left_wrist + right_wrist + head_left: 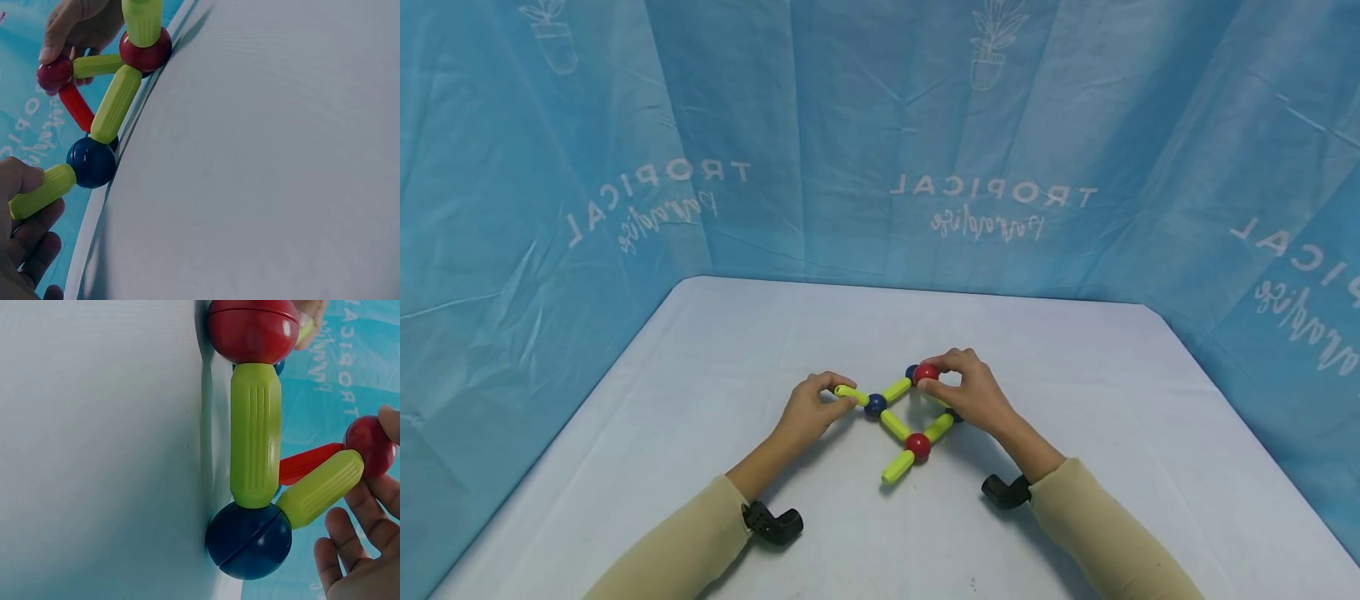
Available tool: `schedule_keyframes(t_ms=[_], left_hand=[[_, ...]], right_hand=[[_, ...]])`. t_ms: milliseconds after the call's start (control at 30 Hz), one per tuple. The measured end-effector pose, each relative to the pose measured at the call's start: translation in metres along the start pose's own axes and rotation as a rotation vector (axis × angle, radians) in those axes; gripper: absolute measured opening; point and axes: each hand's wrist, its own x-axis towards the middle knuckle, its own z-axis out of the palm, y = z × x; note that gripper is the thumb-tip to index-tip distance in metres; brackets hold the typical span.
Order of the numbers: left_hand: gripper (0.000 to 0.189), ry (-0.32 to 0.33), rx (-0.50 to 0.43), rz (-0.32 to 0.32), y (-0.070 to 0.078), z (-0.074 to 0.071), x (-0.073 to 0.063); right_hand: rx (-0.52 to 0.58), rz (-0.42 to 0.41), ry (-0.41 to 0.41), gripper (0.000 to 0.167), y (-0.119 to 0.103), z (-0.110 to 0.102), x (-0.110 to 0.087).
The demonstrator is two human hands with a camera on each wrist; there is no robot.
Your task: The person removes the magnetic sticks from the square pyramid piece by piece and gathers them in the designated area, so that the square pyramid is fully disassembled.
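A frame of yellow-green grooved rods and red and blue balls stands on the table, like a magnetic building set. My left hand (807, 414) pinches a yellow-green rod (44, 190) between thumb and fingers; its other end meets a blue ball (91, 162). My right hand (976, 393) holds a raised red ball (370, 447) in its fingertips. From this ball run a yellow-green rod (320, 489) down to a blue ball (250, 540) and a red rod (76, 107) whose far end is partly hidden. Nearest me, another red ball (917, 447) carries a rod (898, 467) pointing outward.
A white cloth-covered table (760, 333) lies under the frame. Blue printed curtains (850, 125) hang behind it and at both sides. A dark camera mount sits on the left wrist (772, 523) and another on the right (1006, 492).
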Motion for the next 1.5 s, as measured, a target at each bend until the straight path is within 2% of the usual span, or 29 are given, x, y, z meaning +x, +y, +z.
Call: schedule_keyframes(t_ms=[333,467,567,700,833,1033,1233,1367,1500], left_hand=[[0.018,-0.041,0.068,-0.015,-0.009,-0.004,-0.004],[0.018,-0.038,0.079,-0.007,-0.01,-0.005,-0.008],[0.017,-0.03,0.089,-0.009,-0.01,-0.005,-0.014],[0.015,-0.018,0.093,-0.01,-0.008,-0.004,-0.025],[0.014,0.006,0.109,0.012,-0.001,0.0,-0.041],[0.012,0.064,0.17,0.033,0.011,0.01,-0.064],[0.015,0.059,0.198,0.033,0.022,0.018,-0.078],[0.019,0.064,0.183,0.052,0.025,0.017,-0.075],[0.026,0.037,0.134,0.084,0.027,0.013,-0.056]], right_hand=[[0.003,0.007,-0.007,0.035,0.002,-0.004,-0.001],[-0.036,-0.009,0.002,0.042,-0.002,-0.003,-0.002],[-0.1,-0.051,0.031,0.046,-0.007,0.0,-0.004],[-0.151,-0.095,0.102,0.042,-0.011,0.0,-0.004],[-0.093,-0.048,0.103,0.041,-0.01,-0.002,-0.001],[0.041,0.065,0.034,0.042,0.002,-0.005,0.008],[0.092,0.11,-0.022,0.043,0.009,-0.007,0.017],[0.1,0.118,-0.04,0.044,0.01,-0.008,0.02],[0.098,0.109,-0.043,0.045,0.01,-0.008,0.021]])
